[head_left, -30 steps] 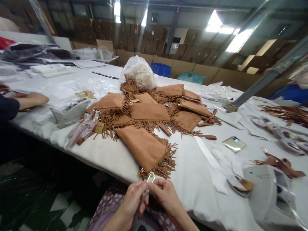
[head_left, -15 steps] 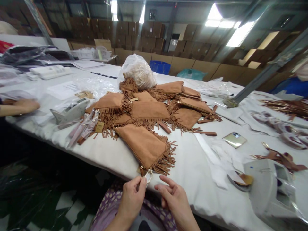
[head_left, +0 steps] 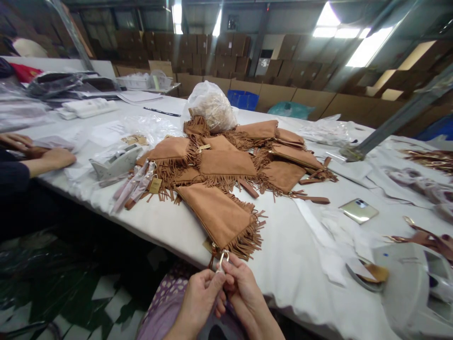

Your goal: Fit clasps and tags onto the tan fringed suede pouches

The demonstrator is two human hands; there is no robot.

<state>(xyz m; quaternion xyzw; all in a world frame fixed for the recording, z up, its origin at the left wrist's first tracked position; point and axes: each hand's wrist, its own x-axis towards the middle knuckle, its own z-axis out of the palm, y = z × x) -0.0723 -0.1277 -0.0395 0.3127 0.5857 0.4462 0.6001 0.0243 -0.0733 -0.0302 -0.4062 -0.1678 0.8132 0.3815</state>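
Both hands meet at the table's front edge, just below a brown fringed pouch (head_left: 221, 215). My left hand (head_left: 200, 295) is closed, thumb and fingers pinching a metal clasp (head_left: 223, 259) near the pouch's lower corner. Against it, my right hand (head_left: 244, 285) is closed too, thumb and finger at the clasp's right side. What lies deeper between the fingers is hidden. Behind this pouch lies a pile of similar brown fringed pouches (head_left: 228, 163). Wrist straps in clear wrap and a tan tag (head_left: 155, 185) hang at the pile's left.
A co-worker's hands (head_left: 53, 158) are at the left edge of the table. Grey tape dispensers stand at left (head_left: 116, 163) and at right (head_left: 406, 283). A phone (head_left: 359, 210) lies at right, near a metal post (head_left: 389, 120). A stuffed plastic bag (head_left: 208, 106) sits behind the pouches.
My right hand has moved left and closed at the clasp beside my left hand; before, its fingers were apart from it. The view has shifted slightly left.
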